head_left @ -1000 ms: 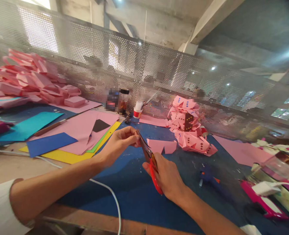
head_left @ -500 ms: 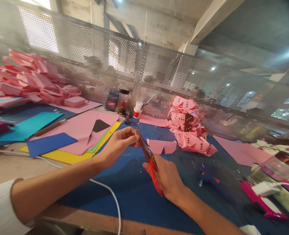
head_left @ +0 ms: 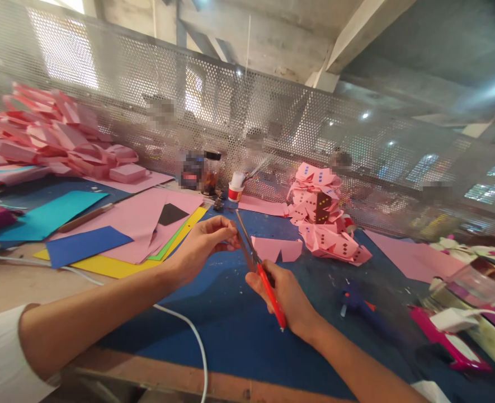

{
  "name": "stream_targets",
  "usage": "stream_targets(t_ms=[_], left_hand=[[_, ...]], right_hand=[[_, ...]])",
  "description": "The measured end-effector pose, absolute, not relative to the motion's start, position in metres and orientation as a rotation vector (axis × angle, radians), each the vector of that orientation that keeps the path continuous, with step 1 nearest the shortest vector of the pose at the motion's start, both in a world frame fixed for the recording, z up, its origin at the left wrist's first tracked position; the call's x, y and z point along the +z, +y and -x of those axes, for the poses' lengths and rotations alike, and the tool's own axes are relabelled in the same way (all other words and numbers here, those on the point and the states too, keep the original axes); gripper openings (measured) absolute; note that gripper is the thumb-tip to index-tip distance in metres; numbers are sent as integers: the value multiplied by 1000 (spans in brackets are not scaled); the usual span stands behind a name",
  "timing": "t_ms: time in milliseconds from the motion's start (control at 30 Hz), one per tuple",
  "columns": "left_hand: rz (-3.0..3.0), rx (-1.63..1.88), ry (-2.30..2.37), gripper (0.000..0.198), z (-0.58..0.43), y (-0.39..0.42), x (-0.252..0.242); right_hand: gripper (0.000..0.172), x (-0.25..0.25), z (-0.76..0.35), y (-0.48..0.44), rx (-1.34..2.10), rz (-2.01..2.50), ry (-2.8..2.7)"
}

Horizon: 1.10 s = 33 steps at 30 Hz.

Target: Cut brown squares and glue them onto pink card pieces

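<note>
Both hands are up over the middle of the worktop (head_left: 239, 336), near its front edge. The right hand (head_left: 289, 296) is wrapped tight around the red handles of the scissors (head_left: 258, 266). The scissors point up and away, to the back edge. Their blades look a little bit open. The left hand (head_left: 203, 243) is just beside the blades. Its thumb and fingers (head_left: 226, 232) are pinched together right at the metal. What they pinch is too small to tell.

Just behind the scissors, a pink cut-out (head_left: 276, 249) lies flat on the blue top. Farther back, near the back edge, sits a pile of pink pieces with dots (head_left: 323, 218). A blue glue gun (head_left: 356, 302) lies to the right of the right hand, well apart from it.

Sheets of paper lie toward the left edge: a pink sheet (head_left: 142, 218), a yellow sheet (head_left: 113, 267) under it and a dark blue sheet (head_left: 85, 244) on top. A white cable (head_left: 188, 330) runs under the left arm to the front edge. A big heap of folded pink paper (head_left: 50, 140) fills the back left corner. A jar (head_left: 211, 173) and a small red cup (head_left: 235, 189) stand at the back edge, by the metal screen with holes (head_left: 272, 123).
</note>
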<state>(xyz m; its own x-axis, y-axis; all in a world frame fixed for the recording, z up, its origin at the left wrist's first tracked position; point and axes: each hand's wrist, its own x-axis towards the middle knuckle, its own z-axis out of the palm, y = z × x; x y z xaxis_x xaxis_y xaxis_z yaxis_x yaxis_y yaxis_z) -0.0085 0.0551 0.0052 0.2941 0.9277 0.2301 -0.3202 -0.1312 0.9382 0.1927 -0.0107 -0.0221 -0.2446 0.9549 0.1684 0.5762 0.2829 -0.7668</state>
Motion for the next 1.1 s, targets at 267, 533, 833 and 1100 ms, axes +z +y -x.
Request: stream_targets(t_ms=[267, 533, 833, 1100], left_hand=[[-1160, 1166, 678, 18, 8, 56, -1], [-1144, 1100, 649, 17, 6, 55, 0], [-1275, 820, 689, 16, -1, 46, -11], [-1170, 897, 731, 19, 0, 49, -9]], right_hand=[[33, -20, -195, -7, 1032, 1246, -1635], [30, -19, -197, -3, 1066, 1184, -1545], [32, -14, -198, -3, 1039, 1245, -1609], [32, -13, -199, -2, 1053, 1202, -1572]])
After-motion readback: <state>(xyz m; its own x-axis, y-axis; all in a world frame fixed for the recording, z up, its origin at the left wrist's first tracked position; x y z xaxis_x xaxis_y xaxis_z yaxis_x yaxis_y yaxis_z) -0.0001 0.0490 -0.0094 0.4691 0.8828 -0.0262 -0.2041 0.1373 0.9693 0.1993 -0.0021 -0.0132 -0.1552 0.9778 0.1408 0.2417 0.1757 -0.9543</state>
